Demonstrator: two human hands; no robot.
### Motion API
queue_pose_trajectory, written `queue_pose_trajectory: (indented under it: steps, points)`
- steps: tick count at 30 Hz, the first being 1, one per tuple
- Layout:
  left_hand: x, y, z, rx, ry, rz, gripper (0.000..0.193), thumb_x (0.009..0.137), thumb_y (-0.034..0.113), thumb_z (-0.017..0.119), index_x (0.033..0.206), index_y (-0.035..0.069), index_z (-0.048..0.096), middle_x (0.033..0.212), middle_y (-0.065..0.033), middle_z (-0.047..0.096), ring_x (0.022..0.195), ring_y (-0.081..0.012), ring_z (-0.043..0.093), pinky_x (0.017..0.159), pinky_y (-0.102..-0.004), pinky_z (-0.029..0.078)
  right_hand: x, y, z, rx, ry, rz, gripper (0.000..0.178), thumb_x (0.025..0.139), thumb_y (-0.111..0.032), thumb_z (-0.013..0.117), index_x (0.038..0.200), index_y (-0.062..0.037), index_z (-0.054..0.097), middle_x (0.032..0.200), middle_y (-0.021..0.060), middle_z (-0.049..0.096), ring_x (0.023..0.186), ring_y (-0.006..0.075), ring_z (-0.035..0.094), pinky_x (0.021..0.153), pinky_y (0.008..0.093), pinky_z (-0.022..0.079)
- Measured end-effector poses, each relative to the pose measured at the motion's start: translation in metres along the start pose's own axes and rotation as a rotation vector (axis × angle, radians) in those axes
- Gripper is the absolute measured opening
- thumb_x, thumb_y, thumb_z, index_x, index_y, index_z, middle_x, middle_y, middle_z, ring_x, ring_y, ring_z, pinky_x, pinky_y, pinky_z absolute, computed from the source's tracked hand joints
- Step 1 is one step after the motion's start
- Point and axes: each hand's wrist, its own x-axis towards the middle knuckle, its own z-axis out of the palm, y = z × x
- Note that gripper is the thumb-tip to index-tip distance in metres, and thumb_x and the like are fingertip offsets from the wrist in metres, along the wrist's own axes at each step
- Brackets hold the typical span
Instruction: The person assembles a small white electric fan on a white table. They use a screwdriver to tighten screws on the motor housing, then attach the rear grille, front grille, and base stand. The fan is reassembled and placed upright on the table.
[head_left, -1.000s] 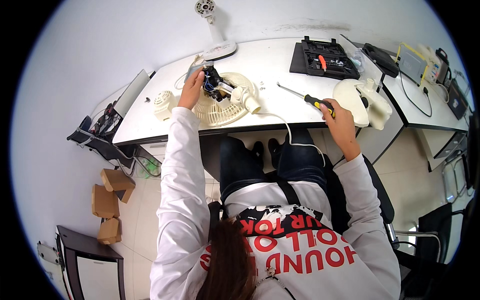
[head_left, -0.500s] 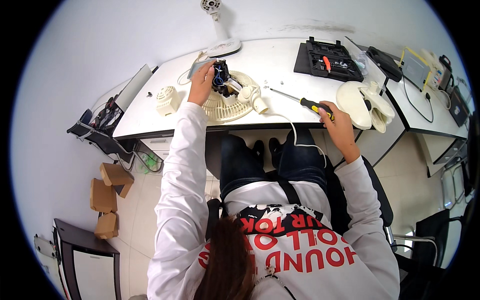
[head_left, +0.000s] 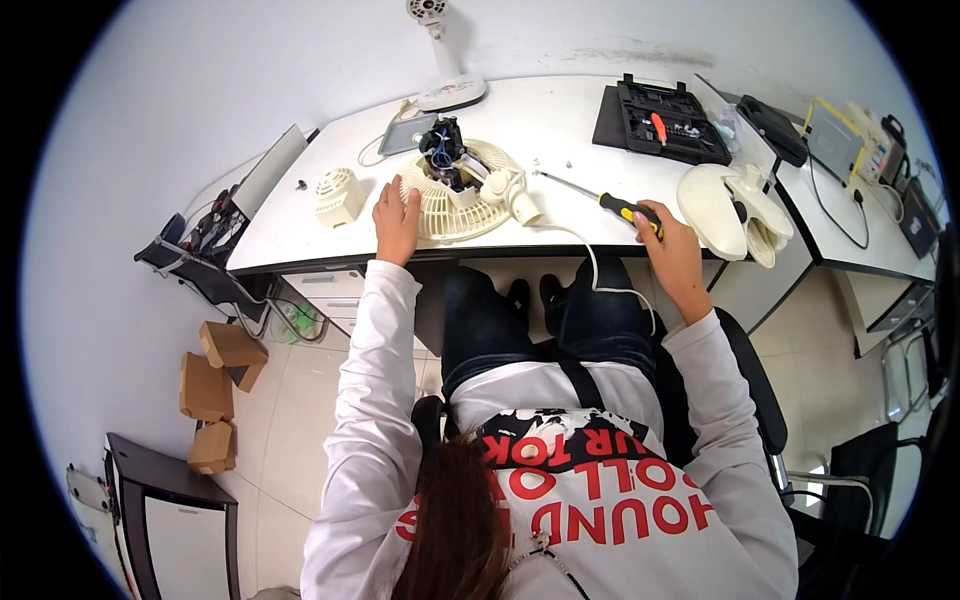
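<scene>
A cream fan head (head_left: pixel 465 215) lies with its slatted grille down on the white table, its black motor (head_left: pixel 441 145) and blue wires exposed on top. At the grille's near left edge is my left hand (head_left: pixel 397 226), fingers stretched out and thumb apart, holding nothing; whether it touches the grille I cannot tell. My right hand (head_left: pixel 672 250) is closed around the handle of a black-and-yellow screwdriver (head_left: pixel 613 205), whose shaft points left toward a few small screws (head_left: pixel 568 164). Left of the fan stands a cream vented motor cover (head_left: pixel 339 198).
An open black tool case (head_left: pixel 672 122) lies at the back right, with a cream fan base (head_left: pixel 712 208) nearer me. A grey tray (head_left: pixel 402 136) and a white stand (head_left: pixel 450 92) are at the back. The white cord (head_left: pixel 597 262) hangs over the table's front edge.
My left hand has left the motor and come nearer to me, down to the grille's near left edge. My right hand still holds the screwdriver in nearly the same place.
</scene>
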Motion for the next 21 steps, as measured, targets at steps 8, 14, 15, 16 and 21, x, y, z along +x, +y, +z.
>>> queue_pose_trajectory:
  steps: [8,14,15,16,21]
  points:
    - [-0.006,0.004,0.007,-0.081,0.08,0.033,0.052,0.098,0.035,0.044,0.136,0.001,0.04,0.137,-0.026,0.041,0.128,-0.0396,0.036,0.108,-0.0443,0.025,0.001,0.003,0.002,0.012,0.013,0.039,0.033,0.094,-0.033,0.055,0.112,-0.0067,0.062,0.069,0.0128,0.066,0.064,0.0282,0.065,0.061,0.0362,0.048]
    - [-0.01,0.015,0.006,-0.085,0.139,0.043,0.051,0.097,0.034,0.046,0.132,-0.003,0.042,0.132,-0.0248,0.046,0.124,-0.0381,0.042,0.106,-0.0418,0.03,0.004,0.0,-0.005,0.198,0.076,0.106,0.033,0.095,-0.032,0.054,0.112,-0.005,0.062,0.066,0.0078,0.064,0.055,0.0148,0.06,0.055,0.0275,0.046]
    - [-0.011,0.018,0.005,-0.086,0.153,0.019,0.051,0.097,0.034,0.046,0.132,-0.003,0.042,0.132,-0.0248,0.047,0.124,-0.0379,0.042,0.106,-0.0413,0.031,0.006,-0.003,-0.007,0.213,0.084,0.112,0.033,0.095,-0.032,0.053,0.112,-0.0046,0.062,0.065,0.0069,0.064,0.054,0.0125,0.059,0.054,0.026,0.046]
    - [-0.012,0.023,0.004,-0.087,0.165,-0.006,0.052,0.097,0.034,0.047,0.131,-0.004,0.042,0.131,-0.0248,0.047,0.123,-0.0377,0.043,0.105,-0.0408,0.032,0.007,-0.006,-0.009,0.235,0.098,0.111,0.033,0.095,-0.031,0.054,0.113,-0.0038,0.062,0.066,0.0059,0.063,0.052,0.0092,0.055,0.052,0.0235,0.043]
    - [-0.015,0.029,0.004,-0.12,0.207,-0.057,0.054,0.094,0.035,0.051,0.128,-0.006,0.044,0.127,-0.0249,0.05,0.12,-0.0371,0.046,0.103,-0.0401,0.034,0.017,-0.011,-0.019,0.353,0.112,0.098,0.034,0.095,-0.03,0.055,0.113,-0.0023,0.062,0.067,0.0045,0.062,0.052,0.0055,0.05,0.049,0.0206,0.039]
